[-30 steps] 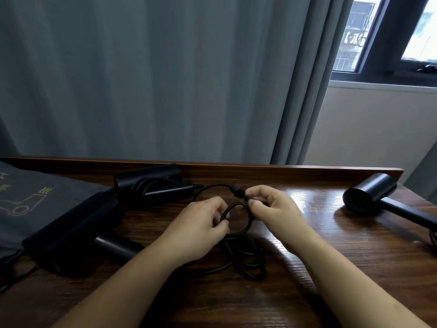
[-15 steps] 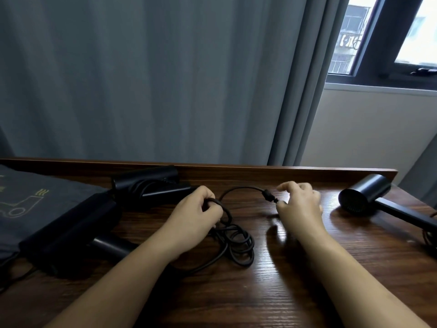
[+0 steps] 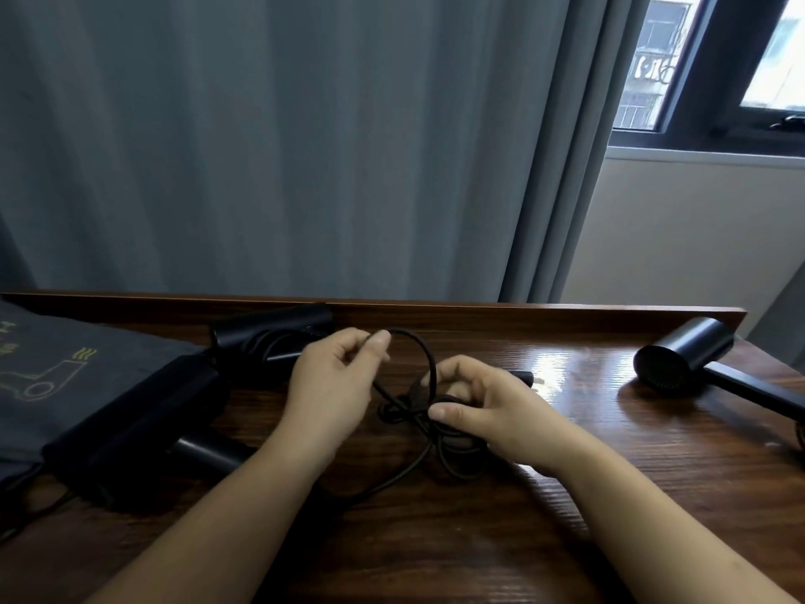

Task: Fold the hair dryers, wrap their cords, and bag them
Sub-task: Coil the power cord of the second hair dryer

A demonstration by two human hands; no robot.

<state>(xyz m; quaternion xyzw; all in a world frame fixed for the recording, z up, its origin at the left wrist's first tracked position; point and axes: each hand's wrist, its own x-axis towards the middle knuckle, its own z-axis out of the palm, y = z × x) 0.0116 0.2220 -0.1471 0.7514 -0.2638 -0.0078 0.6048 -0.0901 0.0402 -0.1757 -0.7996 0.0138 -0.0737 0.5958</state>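
a grey curtain (image 3: 305, 146) hangs behind a long wooden table (image 3: 566, 538). at far left lies a dark bag (image 3: 52, 377) with a printed dryer outline. a black hair dryer (image 3: 697, 364) lies unfolded at far right, another folded one (image 3: 270, 337) sits just behind the left hand. the left hand (image 3: 335, 381) pinches a raised loop of the black cord (image 3: 429, 364). the right hand (image 3: 488, 407) curls around the bundled cord at the table's middle.
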